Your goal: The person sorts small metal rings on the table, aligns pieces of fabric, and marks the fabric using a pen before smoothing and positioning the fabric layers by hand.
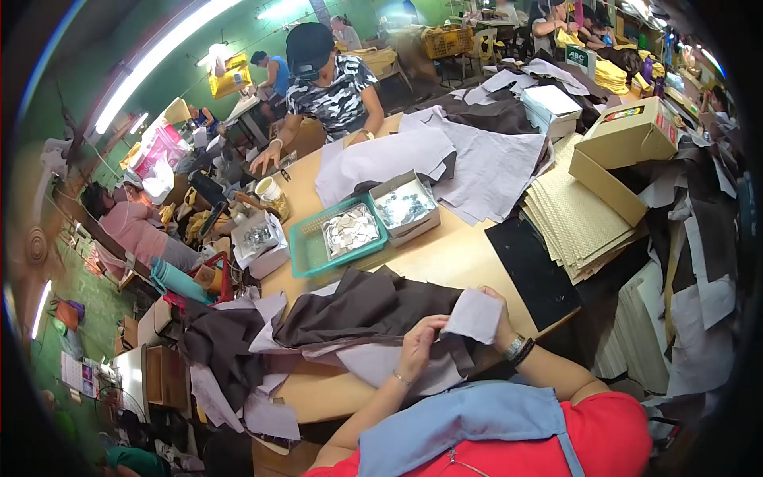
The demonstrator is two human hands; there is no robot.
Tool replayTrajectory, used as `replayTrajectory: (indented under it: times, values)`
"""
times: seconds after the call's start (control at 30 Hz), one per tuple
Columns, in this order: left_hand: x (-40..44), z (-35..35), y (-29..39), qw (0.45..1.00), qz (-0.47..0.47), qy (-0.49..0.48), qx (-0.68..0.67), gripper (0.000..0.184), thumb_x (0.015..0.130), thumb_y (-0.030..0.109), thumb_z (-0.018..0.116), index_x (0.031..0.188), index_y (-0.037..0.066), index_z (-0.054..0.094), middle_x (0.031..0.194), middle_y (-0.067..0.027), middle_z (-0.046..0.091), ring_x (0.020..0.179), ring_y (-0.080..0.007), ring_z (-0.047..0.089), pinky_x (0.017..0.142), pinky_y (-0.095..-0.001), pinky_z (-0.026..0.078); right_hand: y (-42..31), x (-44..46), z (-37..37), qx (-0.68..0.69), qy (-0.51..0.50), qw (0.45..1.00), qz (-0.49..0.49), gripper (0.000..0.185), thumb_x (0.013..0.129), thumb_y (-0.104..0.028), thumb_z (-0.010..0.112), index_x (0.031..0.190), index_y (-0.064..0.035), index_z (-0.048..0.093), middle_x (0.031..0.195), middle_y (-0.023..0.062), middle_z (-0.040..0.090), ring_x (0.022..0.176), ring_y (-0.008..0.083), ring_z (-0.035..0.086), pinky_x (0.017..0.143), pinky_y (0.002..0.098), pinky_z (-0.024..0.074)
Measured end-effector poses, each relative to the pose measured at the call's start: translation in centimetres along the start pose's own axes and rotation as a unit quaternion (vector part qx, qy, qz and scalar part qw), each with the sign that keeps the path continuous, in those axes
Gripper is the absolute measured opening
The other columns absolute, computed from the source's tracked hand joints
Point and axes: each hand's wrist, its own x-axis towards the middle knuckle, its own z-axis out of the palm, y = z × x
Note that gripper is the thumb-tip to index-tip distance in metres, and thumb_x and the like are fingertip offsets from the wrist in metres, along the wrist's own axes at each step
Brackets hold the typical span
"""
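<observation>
Both of my hands hold a small pale lilac fabric piece [474, 316] above the table's near edge. My left hand [419, 347] pinches its left side, fingers closed. At its upper right side, my right hand [504, 322] grips the same piece, its fingers partly hidden behind the cloth. Dark brown cloth [369, 306] lies bunched to the left of my hands, with lilac cloth [358, 362] under and beside it. A second dark heap [222, 334] rests farther left.
Beyond the cloth stand a teal basket [298, 258] of small white pieces, an open box [425, 222] and another box [261, 248]. Lilac fabric [485, 167] covers the far side. Right are a black sheet [528, 274] and stacked cream sheets [576, 219]. A co-worker [330, 95] sits opposite.
</observation>
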Motion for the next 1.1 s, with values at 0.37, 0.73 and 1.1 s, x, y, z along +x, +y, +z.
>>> replayTrajectory:
  times: [0.37,0.73,1.1]
  values:
    - [-0.1,-0.4,-0.3,0.999,-0.041,0.030,-0.005,0.018,0.090,0.003,0.065,0.108,0.000,0.069,0.113,-0.0070,0.063,0.106,-0.0144,0.058,0.093,-0.0279,0.046,-1.9,-2.5,3.0,-0.456,-0.137,0.862,-0.173,0.029,0.089,-0.026,0.060,0.112,-0.0075,0.062,0.108,0.0095,0.065,0.100,0.0233,0.064,0.081,0.0374,0.0529]
    - [0.4,0.6,-0.6,0.997,0.031,0.029,0.060,0.024,0.095,0.017,0.060,0.116,0.006,0.059,0.114,-0.0102,0.063,0.107,-0.0185,0.060,0.088,-0.0322,0.049,-0.8,-2.9,-1.8,-0.481,-0.075,0.855,-0.178,0.044,0.085,-0.020,0.068,0.124,-0.0045,0.054,0.114,0.0091,0.062,0.103,0.0237,0.062,0.086,0.0376,0.0507]
    - [0.5,0.2,-0.1,0.999,-0.020,0.020,0.018,0.019,0.086,0.022,0.071,0.093,0.004,0.071,0.091,-0.0075,0.071,0.085,-0.0146,0.066,0.077,-0.0292,0.050,-1.5,-3.1,-2.6,-0.502,0.002,0.836,-0.224,0.036,0.087,-0.015,0.065,0.119,-0.0009,0.059,0.113,0.0098,0.065,0.107,0.0221,0.062,0.090,0.0356,0.0493]
